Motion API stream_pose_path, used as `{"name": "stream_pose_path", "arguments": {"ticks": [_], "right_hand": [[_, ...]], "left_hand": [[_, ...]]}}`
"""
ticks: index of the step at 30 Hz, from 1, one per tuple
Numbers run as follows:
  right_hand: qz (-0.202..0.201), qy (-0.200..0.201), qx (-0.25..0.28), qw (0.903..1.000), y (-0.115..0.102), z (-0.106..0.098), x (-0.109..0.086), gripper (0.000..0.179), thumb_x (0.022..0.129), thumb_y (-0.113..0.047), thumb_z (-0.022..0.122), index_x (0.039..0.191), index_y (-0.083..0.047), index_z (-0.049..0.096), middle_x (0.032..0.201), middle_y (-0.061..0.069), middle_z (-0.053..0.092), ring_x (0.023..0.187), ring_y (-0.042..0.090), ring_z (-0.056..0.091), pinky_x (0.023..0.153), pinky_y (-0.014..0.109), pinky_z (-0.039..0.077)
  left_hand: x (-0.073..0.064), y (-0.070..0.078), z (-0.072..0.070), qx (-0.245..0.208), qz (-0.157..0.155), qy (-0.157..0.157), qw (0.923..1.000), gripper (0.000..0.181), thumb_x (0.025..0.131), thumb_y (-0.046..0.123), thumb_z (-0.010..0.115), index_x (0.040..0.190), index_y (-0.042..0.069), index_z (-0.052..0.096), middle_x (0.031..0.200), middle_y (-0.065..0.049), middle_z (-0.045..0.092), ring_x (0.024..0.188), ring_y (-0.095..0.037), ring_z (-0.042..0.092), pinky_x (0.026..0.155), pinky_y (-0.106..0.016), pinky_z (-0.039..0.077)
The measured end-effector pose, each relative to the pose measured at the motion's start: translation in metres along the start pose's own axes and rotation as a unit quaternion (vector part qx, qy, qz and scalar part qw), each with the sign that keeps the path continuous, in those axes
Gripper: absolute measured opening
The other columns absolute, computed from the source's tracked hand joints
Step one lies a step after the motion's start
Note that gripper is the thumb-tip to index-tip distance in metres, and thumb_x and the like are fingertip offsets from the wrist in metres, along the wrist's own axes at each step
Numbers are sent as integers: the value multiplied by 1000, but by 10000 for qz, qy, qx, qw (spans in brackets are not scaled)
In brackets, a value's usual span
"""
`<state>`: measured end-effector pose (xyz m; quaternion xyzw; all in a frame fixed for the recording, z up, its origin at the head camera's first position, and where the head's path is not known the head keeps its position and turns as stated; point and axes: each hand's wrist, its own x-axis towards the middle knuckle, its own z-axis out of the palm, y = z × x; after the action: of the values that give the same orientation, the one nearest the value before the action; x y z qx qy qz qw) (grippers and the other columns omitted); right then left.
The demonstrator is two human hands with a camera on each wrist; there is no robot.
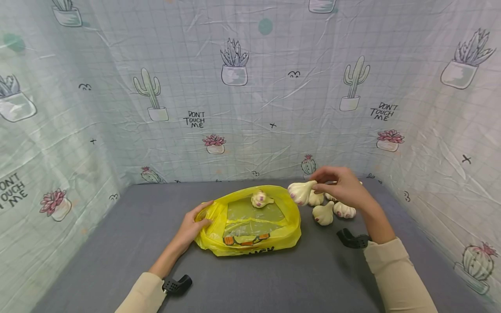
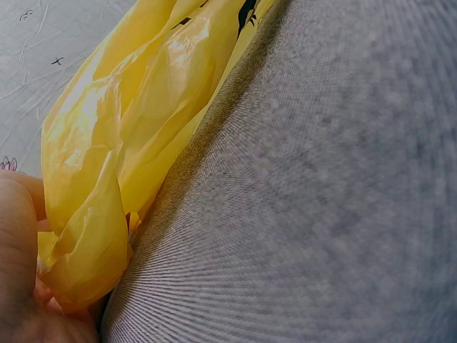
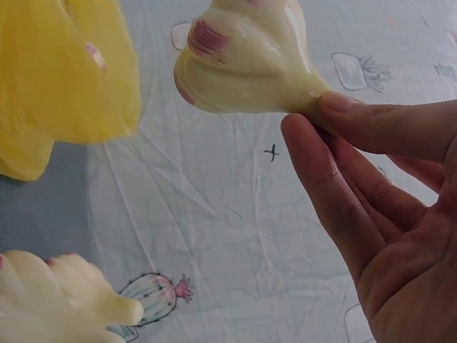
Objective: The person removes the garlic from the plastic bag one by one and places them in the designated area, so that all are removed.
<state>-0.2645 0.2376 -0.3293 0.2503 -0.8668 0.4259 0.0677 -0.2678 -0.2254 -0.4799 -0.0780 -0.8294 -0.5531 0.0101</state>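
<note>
My right hand (image 1: 341, 188) pinches a garlic bulb (image 1: 299, 193) by its stem, between thumb and fingertips. The bulb, cream with purple streaks, hangs above the right rim of a yellow plastic bag (image 1: 292, 226). That bag lies on its side facing up, its mouth spread wide. At its left end my left hand (image 1: 192, 227) grips the edge; the left wrist view shows the crumpled plastic (image 2: 93, 250) held by the thumb and fingers. Another garlic bulb (image 1: 260, 199) lies inside the bag. In the right wrist view the pinched stem (image 3: 321, 106) shows clearly.
Several more garlic bulbs (image 1: 323, 214) sit in a group on the grey table (image 1: 250, 287), right of the bag and under my right hand. A fabric backdrop (image 1: 250, 143) printed with cacti encloses the table at the back and both sides.
</note>
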Motion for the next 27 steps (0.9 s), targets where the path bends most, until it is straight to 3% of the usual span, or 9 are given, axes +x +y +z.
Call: {"name": "stream_pose_path", "arguments": {"ticks": [10,16,27], "right_hand": [[-6,131,-6,9999,3,-9,-3,20,95,-18,75,114,-13,76,103,10,77,88,15,72,73,30,58],[-23,214,6,9998,4,-13,-3,19,95,-16,75,114,-11,76,104,10,77,89,14,71,78,26,58],[-11,396,-20,9992,6,-21,-5,21,93,-14,77,112,-8,77,104,12,77,91,9,72,80,22,57]], "left_hand": [[0,2,1,39,-58,-2,10000,61,97,7,62,154,23,50,167,-12,36,157,-37,26,122,-62,28],[0,0,1,73,-80,16,9999,61,97,7,62,155,23,50,169,-13,31,159,-38,19,124,-63,23],[0,1,0,3,68,-1,10000,61,97,6,64,155,19,50,167,-14,36,157,-38,26,122,-61,28]]}}
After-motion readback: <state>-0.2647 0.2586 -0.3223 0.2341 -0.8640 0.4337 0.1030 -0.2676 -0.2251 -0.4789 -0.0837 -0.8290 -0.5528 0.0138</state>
